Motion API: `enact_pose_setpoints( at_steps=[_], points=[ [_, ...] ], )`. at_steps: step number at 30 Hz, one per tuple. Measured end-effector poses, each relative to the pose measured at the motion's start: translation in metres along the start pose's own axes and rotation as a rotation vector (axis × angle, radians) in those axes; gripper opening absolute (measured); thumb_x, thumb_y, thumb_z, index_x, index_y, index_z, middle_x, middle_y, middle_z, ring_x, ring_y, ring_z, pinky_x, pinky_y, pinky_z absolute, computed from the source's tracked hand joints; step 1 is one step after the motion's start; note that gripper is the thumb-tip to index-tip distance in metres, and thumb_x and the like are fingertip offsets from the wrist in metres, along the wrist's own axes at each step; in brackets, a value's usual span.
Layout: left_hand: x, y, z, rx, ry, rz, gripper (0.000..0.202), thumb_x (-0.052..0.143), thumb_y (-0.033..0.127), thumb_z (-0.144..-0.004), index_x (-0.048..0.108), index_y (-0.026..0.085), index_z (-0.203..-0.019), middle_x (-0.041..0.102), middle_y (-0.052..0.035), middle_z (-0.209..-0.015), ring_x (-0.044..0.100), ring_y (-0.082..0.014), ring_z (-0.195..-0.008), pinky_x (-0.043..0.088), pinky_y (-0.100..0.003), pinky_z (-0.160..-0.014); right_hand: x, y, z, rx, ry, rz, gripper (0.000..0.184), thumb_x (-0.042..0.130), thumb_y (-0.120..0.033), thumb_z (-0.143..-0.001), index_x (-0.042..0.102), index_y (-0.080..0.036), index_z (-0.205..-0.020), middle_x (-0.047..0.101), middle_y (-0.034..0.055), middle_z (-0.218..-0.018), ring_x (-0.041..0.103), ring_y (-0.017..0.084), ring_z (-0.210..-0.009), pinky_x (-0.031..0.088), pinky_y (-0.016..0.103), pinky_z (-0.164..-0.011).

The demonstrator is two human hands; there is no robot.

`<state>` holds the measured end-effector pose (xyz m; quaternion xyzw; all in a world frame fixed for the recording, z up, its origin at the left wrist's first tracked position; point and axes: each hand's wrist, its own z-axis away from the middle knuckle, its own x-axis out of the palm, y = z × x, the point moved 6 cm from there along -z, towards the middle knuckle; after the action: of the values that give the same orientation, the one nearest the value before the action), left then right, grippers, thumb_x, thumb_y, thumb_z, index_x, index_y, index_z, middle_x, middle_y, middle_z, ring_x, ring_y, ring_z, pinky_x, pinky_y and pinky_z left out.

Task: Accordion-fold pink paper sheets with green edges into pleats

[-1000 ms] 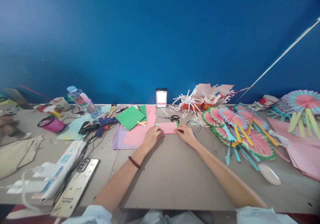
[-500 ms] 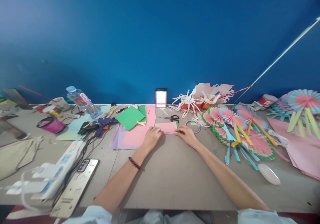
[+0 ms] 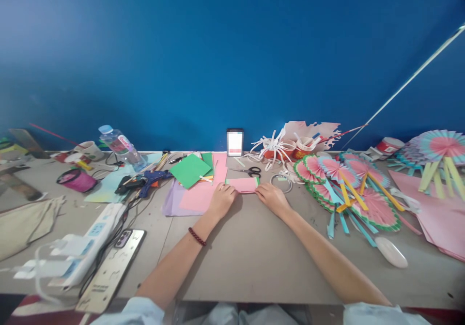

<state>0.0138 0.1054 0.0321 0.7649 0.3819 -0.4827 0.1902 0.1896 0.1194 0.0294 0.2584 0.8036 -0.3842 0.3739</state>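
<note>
In the head view, two bare hands meet one small pink paper (image 3: 241, 184) that lies flat on the gray table (image 3: 254, 257), right in front of the person. It has green bits at both ends. The left hand (image 3: 222, 200) has its bent fingers on the left end. The right hand (image 3: 272, 198) has its bent fingers on the right end. Both touch the paper, but I cannot tell if they pinch it or just press it down.

A string of dark red beads (image 3: 197, 236) goes around the left wrist. Just behind the paper are scissors (image 3: 253, 172) with black handles. A thin ring (image 3: 291, 185) sits near the right hand. Next to the left hand there is a big pink sheet (image 3: 196, 201) on top of a purple sheet (image 3: 169, 205), and a green square (image 3: 189, 171) lies higher up.

Farther right there is a heap of folded paper fans (image 3: 378, 208), with a smooth white thing (image 3: 391, 252) close by. Farther left are a blue glue gun (image 3: 148, 182), a white power strip (image 3: 95, 233), a phone (image 3: 111, 271) and a tilted bottle (image 3: 121, 146). Behind it all is a blue wall (image 3: 232, 49).
</note>
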Motion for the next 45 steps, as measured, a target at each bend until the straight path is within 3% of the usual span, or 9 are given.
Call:
enact_pose_setpoints(
  at_steps=[7,11,19,24,29,36,40,45],
  points=[
    [-0.015,-0.011,0.0,-0.158,0.029,0.173,0.02,0.046,0.019,-0.096,0.065,0.019,-0.089,0.069,-0.0026,-0.084,0.061,-0.0167,-0.082,0.039,-0.032,-0.078,-0.012,-0.001,-0.003,0.068,0.117,-0.083,0.027,0.04,-0.029,-0.094,0.065,-0.019,-0.094,0.071,0.0091,-0.09,0.065,0.022,-0.085,0.053,0.035,-0.077],
    [-0.028,-0.015,-0.004,-0.267,-0.044,0.4,0.019,0.049,0.02,-0.093,0.068,0.019,-0.088,0.071,-0.0031,-0.086,0.064,-0.0172,-0.084,0.042,-0.031,-0.077,-0.029,-0.005,-0.006,0.12,0.175,-0.156,0.028,0.043,-0.033,-0.093,0.065,-0.019,-0.102,0.072,0.0088,-0.096,0.068,0.02,-0.081,0.055,0.033,-0.074],
    [-0.086,0.006,-0.028,-0.36,-0.052,0.72,0.03,0.051,0.036,-0.092,0.069,0.02,-0.109,0.073,-0.0064,-0.101,0.067,-0.0191,-0.084,0.049,-0.026,-0.07,-0.077,-0.055,-0.019,0.077,0.19,-0.292,0.023,0.05,-0.032,-0.092,0.063,-0.023,-0.108,0.071,0.0064,-0.106,0.068,0.019,-0.093,0.053,0.033,-0.087],
    [-0.117,0.009,-0.052,-0.315,0.014,0.686,0.022,0.054,0.027,-0.091,0.073,0.022,-0.099,0.076,-0.0035,-0.089,0.068,-0.0158,-0.071,0.046,-0.022,-0.06,-0.099,-0.07,-0.03,0.129,0.203,-0.376,0.024,0.055,-0.034,-0.09,0.065,-0.024,-0.109,0.074,0.0053,-0.103,0.07,0.022,-0.097,0.053,0.035,-0.089],
    [-0.135,0.002,-0.06,-0.319,0.093,0.617,0.022,0.054,0.022,-0.091,0.075,0.023,-0.096,0.077,-0.0046,-0.09,0.068,-0.0157,-0.069,0.045,-0.022,-0.057,-0.111,-0.073,-0.041,0.188,0.163,-0.499,0.026,0.062,-0.039,-0.085,0.071,-0.022,-0.103,0.077,0.0049,-0.093,0.071,0.023,-0.094,0.055,0.036,-0.087],
    [-0.149,0.007,-0.055,-0.227,0.146,0.585,0.023,0.053,0.027,-0.093,0.075,0.023,-0.095,0.077,-0.0032,-0.088,0.069,-0.0147,-0.071,0.046,-0.022,-0.062,-0.116,-0.08,-0.043,0.183,0.144,-0.502,0.019,0.068,-0.04,-0.081,0.076,-0.023,-0.086,0.076,0.0037,-0.091,0.071,0.023,-0.087,0.056,0.035,-0.081],
    [-0.154,0.01,-0.055,-0.198,0.204,0.534,0.024,0.052,0.029,-0.094,0.075,0.023,-0.091,0.076,-0.0019,-0.079,0.066,-0.0122,-0.064,0.044,-0.021,-0.059,-0.119,-0.087,-0.042,0.122,0.173,-0.503,0.016,0.067,-0.035,-0.083,0.076,-0.021,-0.085,0.076,0.0046,-0.087,0.07,0.022,-0.082,0.056,0.035,-0.076],
    [-0.152,0.011,-0.056,-0.229,0.141,0.585,0.025,0.054,0.037,-0.092,0.074,0.022,-0.088,0.071,-0.0002,-0.066,0.06,-0.0103,-0.055,0.041,-0.02,-0.053,-0.124,-0.089,-0.04,0.07,0.233,-0.471,0.013,0.066,-0.033,-0.083,0.075,-0.024,-0.082,0.075,0.0042,-0.086,0.07,0.02,-0.08,0.056,0.033,-0.074]
  ],
)
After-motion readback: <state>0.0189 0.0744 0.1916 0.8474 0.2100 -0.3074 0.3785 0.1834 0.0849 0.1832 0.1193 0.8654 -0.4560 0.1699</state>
